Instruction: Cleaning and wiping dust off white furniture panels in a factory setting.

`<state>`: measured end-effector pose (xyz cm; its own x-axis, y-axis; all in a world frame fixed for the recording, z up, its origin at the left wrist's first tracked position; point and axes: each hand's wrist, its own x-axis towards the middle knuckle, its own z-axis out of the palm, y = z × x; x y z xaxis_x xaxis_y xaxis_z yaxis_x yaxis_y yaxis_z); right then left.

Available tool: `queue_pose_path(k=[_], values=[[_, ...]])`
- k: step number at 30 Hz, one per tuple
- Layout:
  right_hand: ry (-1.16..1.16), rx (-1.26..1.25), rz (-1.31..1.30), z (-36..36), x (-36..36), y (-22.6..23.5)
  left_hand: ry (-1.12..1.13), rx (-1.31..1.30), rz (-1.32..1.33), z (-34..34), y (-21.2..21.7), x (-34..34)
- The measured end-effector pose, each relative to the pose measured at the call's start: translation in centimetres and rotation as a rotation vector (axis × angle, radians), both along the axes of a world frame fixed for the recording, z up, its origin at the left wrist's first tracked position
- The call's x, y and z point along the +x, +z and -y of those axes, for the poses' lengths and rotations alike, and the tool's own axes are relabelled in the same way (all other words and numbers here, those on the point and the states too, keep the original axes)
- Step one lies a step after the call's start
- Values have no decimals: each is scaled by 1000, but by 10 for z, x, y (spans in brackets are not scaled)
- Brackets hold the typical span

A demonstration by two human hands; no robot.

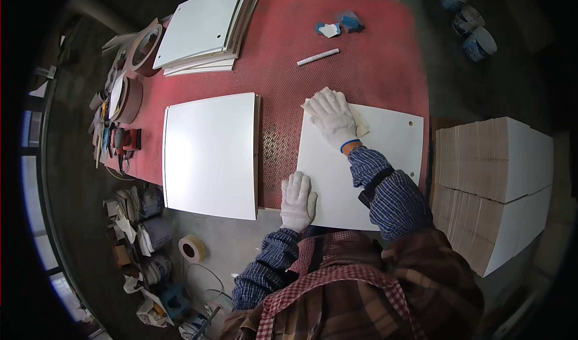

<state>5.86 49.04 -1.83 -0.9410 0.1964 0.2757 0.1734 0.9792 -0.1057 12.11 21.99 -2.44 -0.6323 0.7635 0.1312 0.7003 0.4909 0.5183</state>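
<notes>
A white flat panel (337, 183) with small holes along its right side lies before me on the red table. My right hand (332, 117), in a white knitted glove, presses a pale cloth (361, 123) onto the panel's far left corner. Part of the cloth shows past the fingertips and beside the palm. My left hand (297, 203), gloved the same way, rests with outstretched fingers at the panel's near left edge. It holds nothing.
Left of the panel lies a stack of white boards (211, 156); another board stack (201, 24) sits farther back. A white stick (318, 57) and blue scraps (351, 22) lie beyond. Tape rolls (128, 99) and a red sander (125, 140) line the left edge. Stacked panels (469, 189) stand right.
</notes>
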Motion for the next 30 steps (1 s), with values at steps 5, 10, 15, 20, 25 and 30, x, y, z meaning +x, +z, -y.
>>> queue_pose_path(k=[5, 10, 15, 20, 25, 30], values=[[279, -46, -112, 97, 13, -5, 225, 300, 74, 24, 1, -1], [621, -485, 59, 172, 127, -26, 443, 435, -87, 95, 18, 29], [768, -354, 113, 153, 222, -6, 572, 371, -50, 152, 8, 83], [624, -296, 240, 79, 338, 2, 835, 369, 565, 141, 7, 112], [-99, -266, 654, -4, 427, 25, 854, 540, 1176, 95, -6, 110], [-485, -617, -122, -8, 450, 45, 870, 524, 1520, 46, -13, 93]])
